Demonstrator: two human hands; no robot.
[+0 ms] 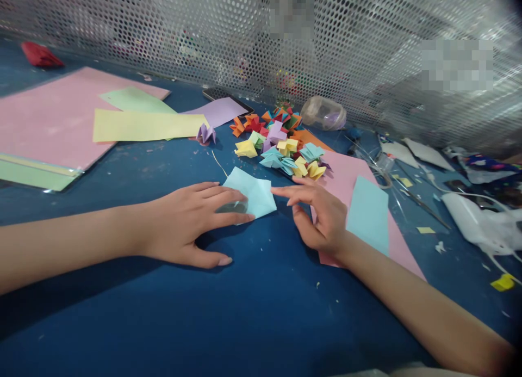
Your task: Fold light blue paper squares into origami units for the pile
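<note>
A creased piece of light blue paper [261,195] lies on the dark blue table between my hands. My left hand [199,219] rests palm down with its fingers spread, the fingertips pressing on the paper's left part. At the paper's right edge, my right hand [320,214] reaches in with its index finger stretched out, its tip at or very near the edge; the other fingers are partly bent and hold nothing visible. Just beyond is a pile of small folded paper pieces [281,140] in several colours. One purple folded piece [206,134] stands apart to the left.
Pink sheets [53,110] with a yellow strip [147,125] lie at left. Under my right wrist are a pink sheet [403,257] and a light blue strip [369,216]. A clear plastic cup [324,113] lies near the perforated metal panel [163,45]. White cable items [481,222] clutter the right.
</note>
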